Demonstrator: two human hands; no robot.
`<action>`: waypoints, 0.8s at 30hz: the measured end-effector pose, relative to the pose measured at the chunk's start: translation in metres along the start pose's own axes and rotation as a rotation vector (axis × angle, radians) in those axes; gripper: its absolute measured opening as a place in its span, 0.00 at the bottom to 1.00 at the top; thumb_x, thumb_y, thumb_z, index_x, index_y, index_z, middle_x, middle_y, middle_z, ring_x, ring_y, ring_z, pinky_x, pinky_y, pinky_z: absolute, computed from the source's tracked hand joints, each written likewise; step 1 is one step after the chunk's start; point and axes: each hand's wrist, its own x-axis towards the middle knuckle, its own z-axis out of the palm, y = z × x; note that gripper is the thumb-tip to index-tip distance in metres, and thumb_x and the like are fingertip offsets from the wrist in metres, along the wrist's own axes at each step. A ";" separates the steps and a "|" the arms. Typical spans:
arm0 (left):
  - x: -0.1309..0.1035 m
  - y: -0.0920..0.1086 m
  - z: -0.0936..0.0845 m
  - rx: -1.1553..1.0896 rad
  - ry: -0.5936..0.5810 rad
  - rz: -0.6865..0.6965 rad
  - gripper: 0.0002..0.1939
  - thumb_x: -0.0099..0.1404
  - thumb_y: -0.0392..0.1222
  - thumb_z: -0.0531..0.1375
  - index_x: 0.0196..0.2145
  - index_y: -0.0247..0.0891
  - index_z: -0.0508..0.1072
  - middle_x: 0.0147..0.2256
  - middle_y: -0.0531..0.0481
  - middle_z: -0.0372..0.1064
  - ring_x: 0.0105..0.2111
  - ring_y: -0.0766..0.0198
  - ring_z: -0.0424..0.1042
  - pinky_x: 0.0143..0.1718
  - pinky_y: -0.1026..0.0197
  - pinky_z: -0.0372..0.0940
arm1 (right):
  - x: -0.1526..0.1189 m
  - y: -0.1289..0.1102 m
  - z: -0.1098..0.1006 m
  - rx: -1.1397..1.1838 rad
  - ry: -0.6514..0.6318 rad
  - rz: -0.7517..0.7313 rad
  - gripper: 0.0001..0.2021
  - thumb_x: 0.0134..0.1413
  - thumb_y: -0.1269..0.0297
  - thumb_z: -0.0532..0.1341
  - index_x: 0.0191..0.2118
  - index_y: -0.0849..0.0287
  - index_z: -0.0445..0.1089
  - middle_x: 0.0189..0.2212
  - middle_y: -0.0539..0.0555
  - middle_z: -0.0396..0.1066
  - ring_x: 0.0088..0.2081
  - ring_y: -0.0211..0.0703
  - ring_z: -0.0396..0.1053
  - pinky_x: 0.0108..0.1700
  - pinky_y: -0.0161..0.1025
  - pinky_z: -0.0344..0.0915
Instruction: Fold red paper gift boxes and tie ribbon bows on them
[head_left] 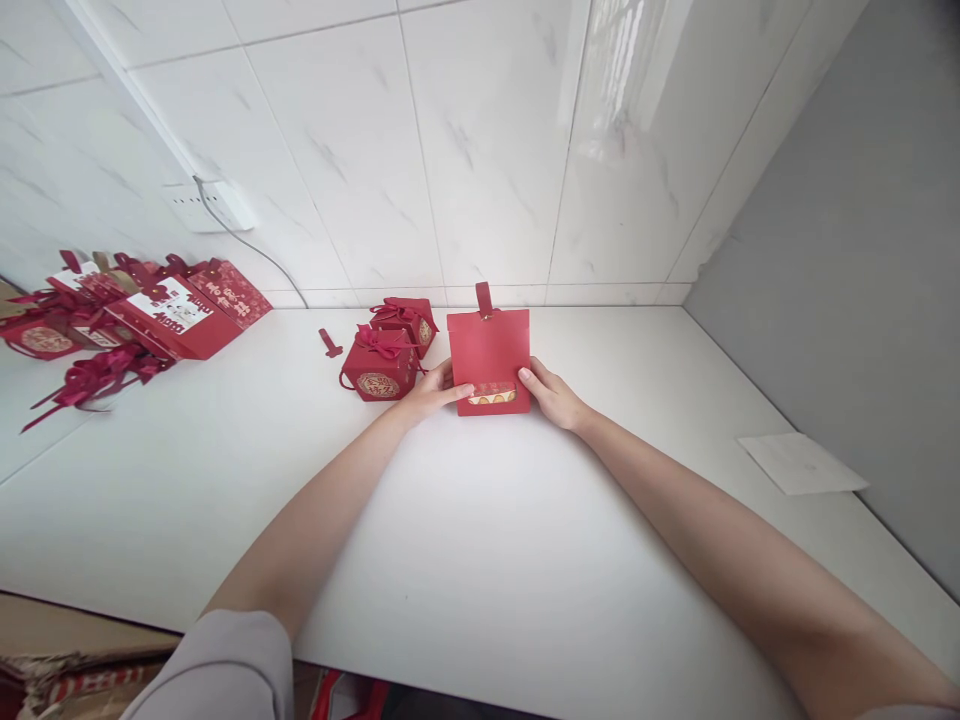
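A red gift box stands on the white table, held between my two hands. A strap loop rises from its top edge, and a cut-out low on the near side shows something yellow and white inside. My left hand grips the left side, its thumb lying near the cut-out. On the opposite side my right hand presses its thumb to the edge, the other fingers partly hidden behind. Just left of my left hand sits a red cube-shaped box with a ribbon bow and gold print. A similar ribboned box stands behind it.
A small red strap piece lies left of the cubes. Several red boxes and ribbons are heaped at the far left below a wall socket with a cable. White paper lies at the right edge. A tiled wall closes the back.
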 end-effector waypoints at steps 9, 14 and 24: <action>0.001 -0.003 -0.017 -0.057 -0.072 -0.038 0.35 0.53 0.43 0.71 0.58 0.40 0.70 0.59 0.40 0.66 0.61 0.43 0.64 0.62 0.42 0.58 | -0.001 -0.001 0.000 0.023 -0.011 -0.017 0.27 0.63 0.41 0.51 0.60 0.50 0.61 0.57 0.54 0.69 0.58 0.53 0.65 0.62 0.50 0.59; 0.001 -0.004 -0.016 -0.061 -0.071 -0.011 0.33 0.55 0.42 0.70 0.58 0.41 0.70 0.59 0.41 0.66 0.61 0.44 0.64 0.63 0.43 0.57 | 0.000 0.000 0.000 0.027 -0.006 -0.021 0.27 0.63 0.41 0.51 0.59 0.50 0.62 0.58 0.53 0.68 0.58 0.53 0.65 0.62 0.50 0.59; 0.000 -0.007 -0.011 -0.046 -0.009 0.022 0.37 0.56 0.45 0.69 0.61 0.43 0.63 0.58 0.40 0.67 0.59 0.48 0.66 0.60 0.45 0.60 | 0.004 0.004 0.000 0.044 0.026 -0.004 0.26 0.62 0.40 0.52 0.56 0.51 0.65 0.57 0.53 0.70 0.57 0.52 0.66 0.62 0.50 0.58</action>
